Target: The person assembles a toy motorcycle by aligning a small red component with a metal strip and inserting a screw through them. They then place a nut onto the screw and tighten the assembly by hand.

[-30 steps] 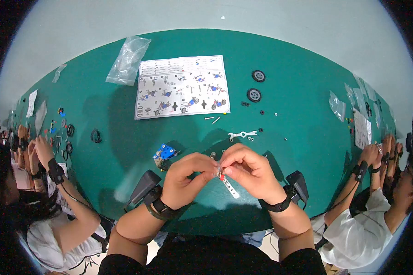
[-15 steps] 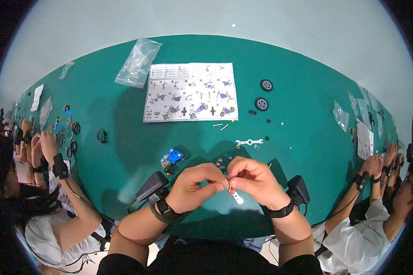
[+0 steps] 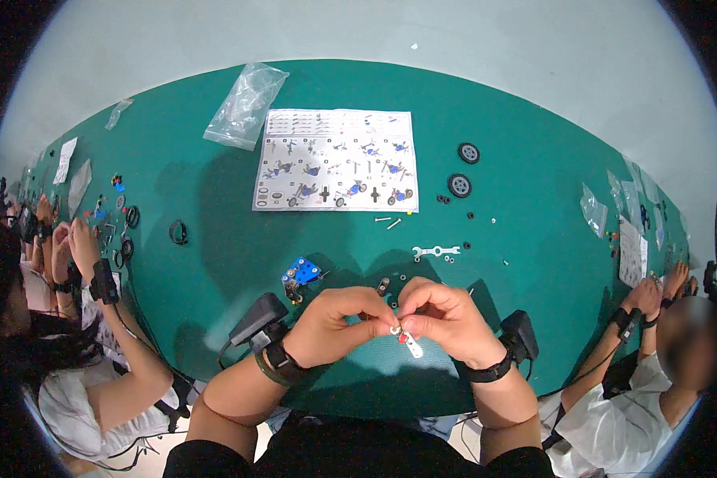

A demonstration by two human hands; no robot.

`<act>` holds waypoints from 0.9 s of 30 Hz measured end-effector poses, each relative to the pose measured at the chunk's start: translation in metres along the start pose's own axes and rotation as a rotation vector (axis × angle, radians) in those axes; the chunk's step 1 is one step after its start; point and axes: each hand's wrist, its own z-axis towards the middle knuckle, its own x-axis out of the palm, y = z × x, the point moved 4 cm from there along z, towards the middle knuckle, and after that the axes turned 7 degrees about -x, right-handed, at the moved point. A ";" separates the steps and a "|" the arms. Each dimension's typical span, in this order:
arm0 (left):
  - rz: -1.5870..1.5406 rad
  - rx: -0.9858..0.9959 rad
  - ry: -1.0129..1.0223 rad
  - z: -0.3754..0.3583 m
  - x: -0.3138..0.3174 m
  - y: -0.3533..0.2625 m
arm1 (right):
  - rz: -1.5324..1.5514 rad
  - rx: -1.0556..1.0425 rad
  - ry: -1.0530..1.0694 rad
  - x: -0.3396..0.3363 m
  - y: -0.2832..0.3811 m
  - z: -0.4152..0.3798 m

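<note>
I work at the near edge of the green table (image 3: pixel 534 207), low in the centre of the frame, where a strip of bare cloth lies under and around my wrists. My left hand (image 3: pixel 334 323) and right hand (image 3: pixel 446 319) meet fingertip to fingertip just above that edge, both pinched shut on the same small piece: a white perforated strip (image 3: pixel 410 344) with a red part at its upper end, held clear of the table and slanting down toward the lower right. My left thumb and forefinger close on its top end from the left; my right fingers curl over it from above (what exactly sits between the tips is too small to tell). Both wrists, each with a dark band, angle inward from the bottom of the frame. Just beyond my knuckles lie a blue assembly (image 3: pixel 301 273) to the left and a white flat wrench (image 3: pixel 434 252) to the right, with small dark bits near them. Farther up, the instruction sheet (image 3: pixel 334 159) fills the middle, a clear plastic bag (image 3: pixel 243 95) lies at its upper left and two black wheels (image 3: pixel 463 169) at its right. Other people's hands work at the far left and far right edges, well apart from mine.
</note>
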 end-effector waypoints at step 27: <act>-0.518 -0.216 0.195 -0.006 0.010 0.018 | -0.075 -0.117 0.087 0.011 0.007 -0.003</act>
